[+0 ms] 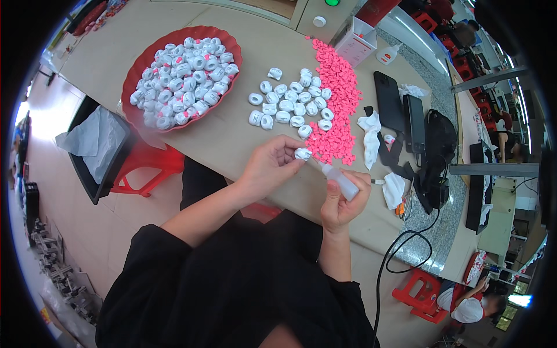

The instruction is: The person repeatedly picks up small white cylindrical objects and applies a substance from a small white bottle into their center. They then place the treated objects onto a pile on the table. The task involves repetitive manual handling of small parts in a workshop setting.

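Observation:
My left hand (266, 166) pinches a small white plastic piece (302, 153) between thumb and fingertips, just over the table's near side. My right hand (346, 204) is wrapped round a translucent white squeeze bottle (342, 182), tilted so its narrow nozzle points at that piece. Whether the tip touches it is too small to tell. Beyond my hands lies a loose group of similar white ring-shaped pieces (285, 105). A long heap of small pink parts (335, 87) runs along their right side, its near end close to the bottle's nozzle.
A red scalloped bowl (132, 74) at the far left is heaped with white pieces, some showing pink. On the right are a black phone (389, 100), crumpled white tissue (370, 139), a black cable (400, 236) and a white box (354, 43). Below the bowl stands a red stool (152, 169).

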The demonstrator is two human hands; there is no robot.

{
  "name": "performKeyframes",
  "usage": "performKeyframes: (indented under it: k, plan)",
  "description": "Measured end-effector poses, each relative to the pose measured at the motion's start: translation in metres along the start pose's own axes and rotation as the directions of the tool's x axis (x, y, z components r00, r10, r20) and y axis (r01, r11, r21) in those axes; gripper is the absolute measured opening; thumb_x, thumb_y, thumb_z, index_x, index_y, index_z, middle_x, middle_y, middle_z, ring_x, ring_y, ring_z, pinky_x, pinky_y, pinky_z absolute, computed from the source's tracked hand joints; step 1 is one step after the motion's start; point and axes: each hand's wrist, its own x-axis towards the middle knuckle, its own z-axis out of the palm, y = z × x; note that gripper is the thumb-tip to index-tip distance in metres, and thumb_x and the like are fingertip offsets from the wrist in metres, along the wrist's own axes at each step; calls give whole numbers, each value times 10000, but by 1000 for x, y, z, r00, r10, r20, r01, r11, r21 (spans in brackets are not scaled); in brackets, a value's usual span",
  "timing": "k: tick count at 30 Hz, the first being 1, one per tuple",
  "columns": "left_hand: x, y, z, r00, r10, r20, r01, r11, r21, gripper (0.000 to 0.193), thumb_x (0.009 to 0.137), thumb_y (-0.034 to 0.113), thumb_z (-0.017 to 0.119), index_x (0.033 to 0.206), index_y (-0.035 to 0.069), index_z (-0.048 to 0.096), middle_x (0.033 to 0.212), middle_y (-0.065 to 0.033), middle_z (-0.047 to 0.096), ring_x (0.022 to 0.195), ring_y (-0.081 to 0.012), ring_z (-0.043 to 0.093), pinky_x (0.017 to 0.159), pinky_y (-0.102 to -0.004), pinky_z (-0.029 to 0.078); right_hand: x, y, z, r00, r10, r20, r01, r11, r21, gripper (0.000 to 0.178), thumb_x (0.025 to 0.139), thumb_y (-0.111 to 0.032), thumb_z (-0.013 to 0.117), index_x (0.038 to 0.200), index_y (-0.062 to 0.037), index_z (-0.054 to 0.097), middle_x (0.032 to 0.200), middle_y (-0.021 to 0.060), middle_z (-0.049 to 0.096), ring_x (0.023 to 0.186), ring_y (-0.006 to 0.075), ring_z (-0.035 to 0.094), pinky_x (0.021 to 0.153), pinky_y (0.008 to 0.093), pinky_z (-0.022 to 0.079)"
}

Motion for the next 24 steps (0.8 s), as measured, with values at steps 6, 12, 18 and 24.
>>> performKeyframes:
  k: [6,12,18,24]
  plan:
    - [0,1,0,1000,-6,-4,6,1000,5,225,824,-66,537,1039,-18,495,957,-45,570,864,-61,557,755,-200,452,0,0,0,1000,22,2,-22,1000,-8,249,822,-124,607,961,10,450,870,121,491,743,160,471,623,237,405]
    - [0,-1,-1,1000,3,-8,-3,1000,9,227,822,-73,533,1037,-14,493,955,-41,567,869,-60,552,760,-198,448,1,-1,-1,1000,26,5,-26,1000,-12,248,820,-129,612,950,9,453,857,119,491,729,154,461,617,236,392]
    - [1,-1,0,1000,8,-12,-7,999,34,227,822,-81,525,1034,-8,491,962,-36,556,878,-57,540,760,-200,442,1,-2,-1,998,56,-5,-56,998,21,248,819,-144,617,934,5,455,840,111,491,720,154,456,620,235,380]
    - [1,-2,-1,1000,14,-3,-14,999,47,234,820,-90,521,1037,-7,491,968,-38,545,887,-63,535,764,-201,440,4,-5,0,998,62,-8,-62,997,36,252,822,-163,615,928,3,458,831,110,491,716,157,450,629,244,376]
